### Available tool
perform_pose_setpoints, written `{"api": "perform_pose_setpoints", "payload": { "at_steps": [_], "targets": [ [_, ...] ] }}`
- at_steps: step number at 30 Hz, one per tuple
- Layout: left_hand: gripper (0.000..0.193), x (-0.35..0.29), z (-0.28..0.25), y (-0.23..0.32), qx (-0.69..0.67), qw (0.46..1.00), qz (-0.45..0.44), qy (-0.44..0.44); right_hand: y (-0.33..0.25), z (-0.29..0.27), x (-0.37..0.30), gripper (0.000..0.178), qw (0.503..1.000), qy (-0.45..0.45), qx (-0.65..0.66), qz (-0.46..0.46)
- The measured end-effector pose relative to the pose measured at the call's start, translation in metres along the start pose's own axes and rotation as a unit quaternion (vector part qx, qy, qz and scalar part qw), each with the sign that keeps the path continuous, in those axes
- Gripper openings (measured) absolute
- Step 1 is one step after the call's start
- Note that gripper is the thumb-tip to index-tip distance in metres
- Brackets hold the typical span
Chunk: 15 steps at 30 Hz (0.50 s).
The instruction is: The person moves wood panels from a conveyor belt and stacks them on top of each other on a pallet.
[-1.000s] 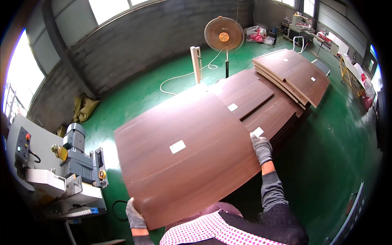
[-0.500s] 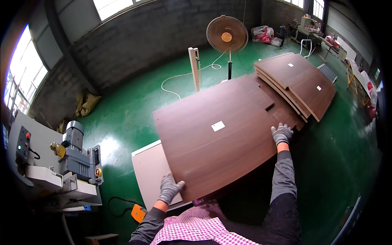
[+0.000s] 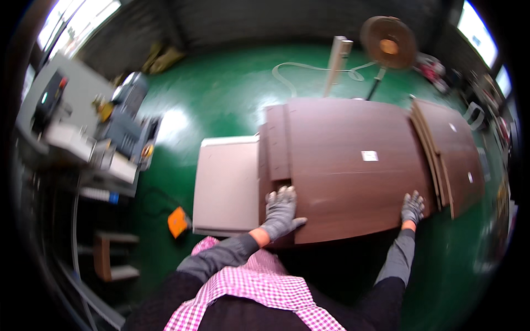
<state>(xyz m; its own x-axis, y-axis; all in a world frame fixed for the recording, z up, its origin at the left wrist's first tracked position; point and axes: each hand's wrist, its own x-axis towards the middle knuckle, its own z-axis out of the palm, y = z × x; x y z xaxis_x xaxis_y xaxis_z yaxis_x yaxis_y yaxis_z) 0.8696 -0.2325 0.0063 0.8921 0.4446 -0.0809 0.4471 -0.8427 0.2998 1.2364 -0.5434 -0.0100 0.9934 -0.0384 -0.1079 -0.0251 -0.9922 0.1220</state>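
A large brown wood-look panel (image 3: pixel 342 193) with a white label (image 3: pixel 369 156) lies flat on a stack of similar boards. My left hand (image 3: pixel 281 212), in a grey knit glove, rests at the near end of its left edge, fingers stretched out and thumb on the panel. Near the panel's front right corner, my right hand (image 3: pixel 412 208), gloved alike, lies with its fingers spread on the brown surface. Left of the panel, narrow brown strips (image 3: pixel 279 143) show beneath it. A pale pinkish board (image 3: pixel 226 182) lies beside them, next to my left hand.
A second stack of brown boards (image 3: pixel 455 149) adjoins on the right. Behind stand a pale post (image 3: pixel 334 63) and a pedestal fan (image 3: pixel 388 44). At left is a grey machine (image 3: pixel 124 129) with a motor; an orange foot pedal (image 3: pixel 178 222) lies on the green floor.
The large panel has shifted right relative to the pale board, uncovering brown strips at its left. My left hand has followed its left edge. The view has swung left and blurred slightly.
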Motion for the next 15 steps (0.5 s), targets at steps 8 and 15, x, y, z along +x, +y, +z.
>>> {"api": "perform_pose_setpoints", "payload": {
  "at_steps": [8,15],
  "targets": [
    [0.077,-0.045,0.026,-0.001,-0.081,0.993,0.061,0.059,-0.047,0.03,-0.036,0.066,1.0,0.019,0.003,0.009],
    [0.022,-0.198,0.05,-0.15,-0.222,0.971,0.082,0.035,-0.131,0.036,-0.155,0.07,0.995,0.016,-0.018,-0.094]
  ]
}}
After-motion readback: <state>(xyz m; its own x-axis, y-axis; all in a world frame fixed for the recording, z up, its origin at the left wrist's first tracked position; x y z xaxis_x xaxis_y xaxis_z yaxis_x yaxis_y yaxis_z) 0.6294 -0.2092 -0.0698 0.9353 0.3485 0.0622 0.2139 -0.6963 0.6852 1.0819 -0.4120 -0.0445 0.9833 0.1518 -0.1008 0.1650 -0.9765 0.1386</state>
